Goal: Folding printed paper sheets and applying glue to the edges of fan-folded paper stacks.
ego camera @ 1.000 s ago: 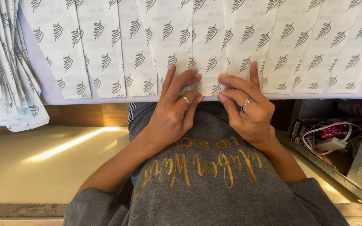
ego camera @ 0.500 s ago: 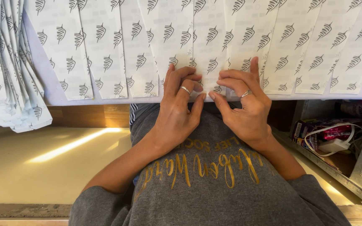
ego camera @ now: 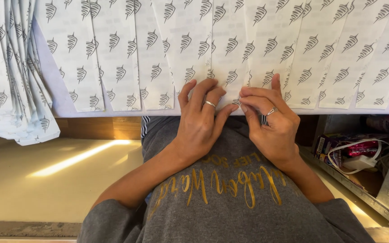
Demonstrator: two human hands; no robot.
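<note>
— So, what sits closest to the camera?

— A grey cotton T-shirt with looping gold lettering (ego camera: 230,198) fills the bottom of the view, worn by the person looking down. Two bare forearms rise from it toward the edge of a white worktable (ego camera: 64,108).

— And the hands?

— The left hand (ego camera: 201,121) lies palm down, fingers bent, a thin silver ring on one finger; its fingertips press onto a long white paper strip printed with grey feather-like motifs (ego camera: 230,67). The right hand (ego camera: 271,121), also wearing a ring, is just beside it, fingers curled inward, its fingertips pinching narrowly at the lower edge of that same strip. Both hands touch the paper at the table's near edge, almost meeting at the thumbs.

— Where is that strip among the others?

— It lies in the middle of a row of matching strips, overlapping side by side across the tabletop. Far left, a loose bundle of the same printed paper (ego camera: 10,90) hangs over the table's end.

— Anything lower down?

— A pale floor (ego camera: 46,180) with a streak of sunlight on the left, and a metal shelf holding red packets and a white cable (ego camera: 356,153) on the right.
</note>
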